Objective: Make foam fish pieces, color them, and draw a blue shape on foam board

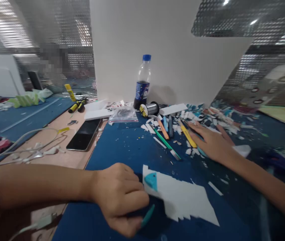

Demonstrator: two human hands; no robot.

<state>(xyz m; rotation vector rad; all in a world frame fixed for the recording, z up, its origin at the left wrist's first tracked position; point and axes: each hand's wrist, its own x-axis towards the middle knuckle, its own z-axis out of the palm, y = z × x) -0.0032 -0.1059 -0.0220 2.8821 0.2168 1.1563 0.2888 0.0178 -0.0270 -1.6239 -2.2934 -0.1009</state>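
Observation:
My left hand (119, 197) is closed in a pinch on a thin, curved teal piece (148, 215), low in the middle of the head view. Right beside it lies a ragged white sheet (185, 197) with a small teal fin-shaped piece (151, 180) on its left corner. My right hand (213, 142) stretches into the scrap pile on the right, fingers apart. Near its fingertips lies a yellow cutter knife (188, 134). The underside of that hand is hidden.
A green toothbrush (166, 142), an orange marker (163, 128) and a wire spool (150, 109) lie among white scraps. Behind stands a cola bottle (142, 85) against a white board (122, 43). A phone (84, 135) and cables (32, 134) lie to the left.

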